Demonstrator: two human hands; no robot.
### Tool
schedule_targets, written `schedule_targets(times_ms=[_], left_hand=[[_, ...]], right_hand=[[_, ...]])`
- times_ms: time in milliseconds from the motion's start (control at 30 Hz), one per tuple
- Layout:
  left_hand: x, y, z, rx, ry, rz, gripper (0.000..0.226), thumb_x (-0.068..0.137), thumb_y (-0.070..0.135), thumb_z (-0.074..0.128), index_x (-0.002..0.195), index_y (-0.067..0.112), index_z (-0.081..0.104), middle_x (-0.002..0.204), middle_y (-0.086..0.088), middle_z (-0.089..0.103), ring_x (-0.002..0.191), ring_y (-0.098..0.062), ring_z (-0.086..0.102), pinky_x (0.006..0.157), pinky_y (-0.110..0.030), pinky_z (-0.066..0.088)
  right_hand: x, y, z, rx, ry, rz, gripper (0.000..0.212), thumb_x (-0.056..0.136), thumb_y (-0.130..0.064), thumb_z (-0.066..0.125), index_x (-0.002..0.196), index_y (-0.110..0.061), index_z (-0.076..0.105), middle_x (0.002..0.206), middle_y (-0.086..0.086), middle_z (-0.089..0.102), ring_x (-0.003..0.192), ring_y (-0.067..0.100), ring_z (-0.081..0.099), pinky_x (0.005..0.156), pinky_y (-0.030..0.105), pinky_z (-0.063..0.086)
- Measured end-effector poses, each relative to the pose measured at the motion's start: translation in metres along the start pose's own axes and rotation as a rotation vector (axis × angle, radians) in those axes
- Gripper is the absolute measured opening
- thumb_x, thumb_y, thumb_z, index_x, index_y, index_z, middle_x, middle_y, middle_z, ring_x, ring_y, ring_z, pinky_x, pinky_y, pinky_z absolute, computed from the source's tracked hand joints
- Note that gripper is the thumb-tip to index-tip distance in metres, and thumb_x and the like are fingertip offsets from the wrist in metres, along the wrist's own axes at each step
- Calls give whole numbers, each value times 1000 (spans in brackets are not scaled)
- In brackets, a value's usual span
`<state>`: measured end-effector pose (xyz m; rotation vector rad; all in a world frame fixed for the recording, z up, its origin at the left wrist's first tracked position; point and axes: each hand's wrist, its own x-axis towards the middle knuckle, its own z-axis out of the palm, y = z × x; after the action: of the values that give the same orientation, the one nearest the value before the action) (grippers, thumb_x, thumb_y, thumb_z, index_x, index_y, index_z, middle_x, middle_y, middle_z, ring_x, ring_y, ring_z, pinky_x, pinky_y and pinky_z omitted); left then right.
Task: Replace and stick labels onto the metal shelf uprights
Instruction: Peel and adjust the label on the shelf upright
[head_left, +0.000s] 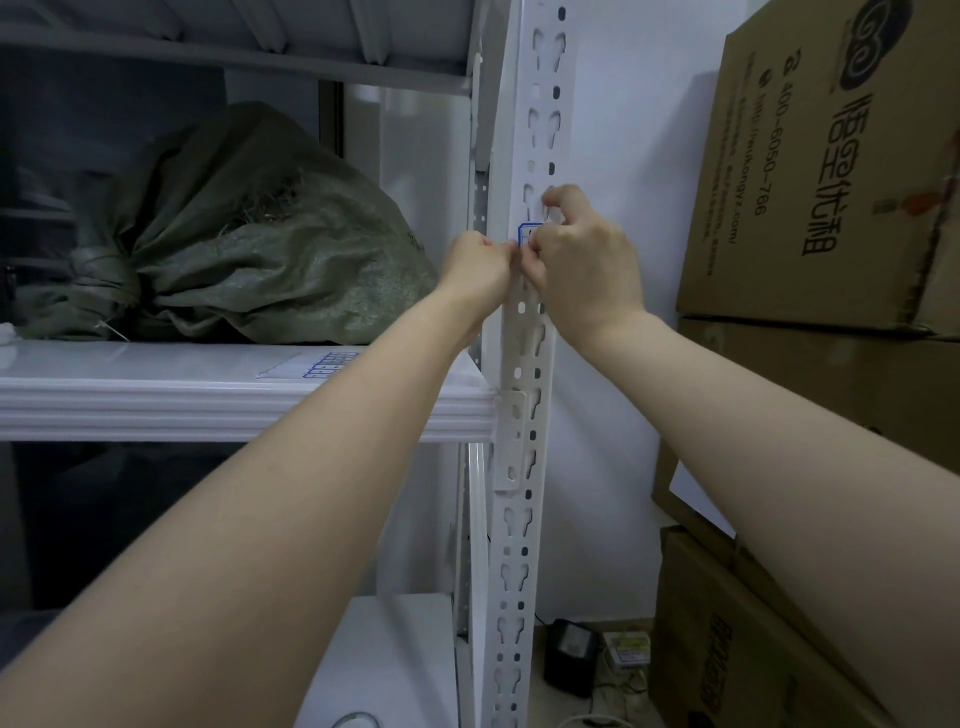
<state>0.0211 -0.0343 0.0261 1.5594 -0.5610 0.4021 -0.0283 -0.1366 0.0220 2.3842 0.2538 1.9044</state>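
A white perforated metal upright (524, 426) runs top to bottom through the middle of the view. A small white label with a blue border (527, 232) lies against the upright at hand height; only its top left corner shows. My left hand (475, 267) pinches at the label's left edge with closed fingers. My right hand (584, 260) covers the rest of the label, fingers curled against the upright. A sheet of blue-bordered labels (324, 365) rests on the white shelf (234, 408) to the left.
A tied green woven sack (249, 234) fills the shelf behind the label sheet. Stacked cardboard boxes (831, 171) stand to the right of the upright. A black adapter (571, 654) and cables lie on the floor by the upright's foot.
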Motion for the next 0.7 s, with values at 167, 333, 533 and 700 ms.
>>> schedule_targets(times_ms=[167, 333, 533, 700], left_hand=[[2, -1, 1, 0, 12, 8, 30, 74, 36, 50, 88, 9, 53, 94, -19, 63, 91, -32, 65, 94, -56, 51], [4, -5, 1, 10, 45, 22, 27, 82, 32, 51, 88, 6, 56, 99, -21, 67, 96, -39, 66, 93, -57, 51], [6, -8, 1, -7, 49, 29, 40, 78, 36, 51, 91, -1, 60, 105, -28, 67, 99, -40, 66, 90, -56, 53], [9, -10, 1, -4, 58, 33, 41, 86, 34, 52, 99, -4, 60, 106, -26, 67, 98, -40, 65, 89, -55, 54]], right_hand=[[7, 1, -6, -53, -91, 19, 20, 92, -11, 51, 96, 5, 63, 117, 13, 55, 82, 36, 61, 70, 42, 53], [-2, 10, -4, 31, 0, -39, 26, 88, -24, 56, 90, 0, 68, 109, 8, 60, 72, 33, 62, 64, 42, 54], [-6, 5, 0, 8, 123, -39, 16, 83, -20, 65, 78, -5, 68, 109, 6, 63, 62, 30, 60, 51, 36, 52], [-8, 5, 6, -40, 183, -50, 14, 80, -22, 67, 72, -10, 67, 108, 3, 64, 59, 25, 58, 44, 32, 49]])
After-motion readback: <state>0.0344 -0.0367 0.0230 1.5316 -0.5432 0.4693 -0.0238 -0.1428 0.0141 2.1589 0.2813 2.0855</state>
